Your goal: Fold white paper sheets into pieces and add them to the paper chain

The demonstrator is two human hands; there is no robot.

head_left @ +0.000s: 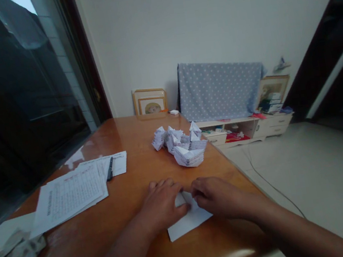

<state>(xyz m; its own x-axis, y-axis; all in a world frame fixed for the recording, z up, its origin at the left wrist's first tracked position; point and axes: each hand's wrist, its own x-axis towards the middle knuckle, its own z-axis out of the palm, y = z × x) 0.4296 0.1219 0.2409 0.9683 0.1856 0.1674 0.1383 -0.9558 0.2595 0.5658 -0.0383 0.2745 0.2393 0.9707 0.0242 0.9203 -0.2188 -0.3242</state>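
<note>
Small white sheet of paper (190, 224): flat on our glossy orange-brown wooden table (137, 138), near our end, partly covered by both our hands; straight lower edge towards us, upper part narrowing between the hands.
Left hand (165, 201): palm down over the sheet's left side; fingers stretched out side by side, thumb set apart from them and resting on the paper.
Right hand (213, 195): at the sheet's right side, fingers curled in, tips at the paper; we can't tell if thumb and index pinch it.
Fingertip gap: both hands almost meet at the top of the paper; we can't tell if they touch.
Cluster of folded white paper shapes with printed lines (189, 155): just beyond our hands, some with pointed peaks.
Table's left side: overlapping white printed sheets (71, 196), slim black pen (110, 168) on them, crumpled grey-green cloth (18, 252) nearer us.
Far end: gold-framed picture (150, 99) against the pale wall (143, 33).
Right background: grey-blue spotted cloth (217, 88) draped above a low white cabinet (271, 124); thin dark cable (275, 187) on pale floor (327, 164).
</note>
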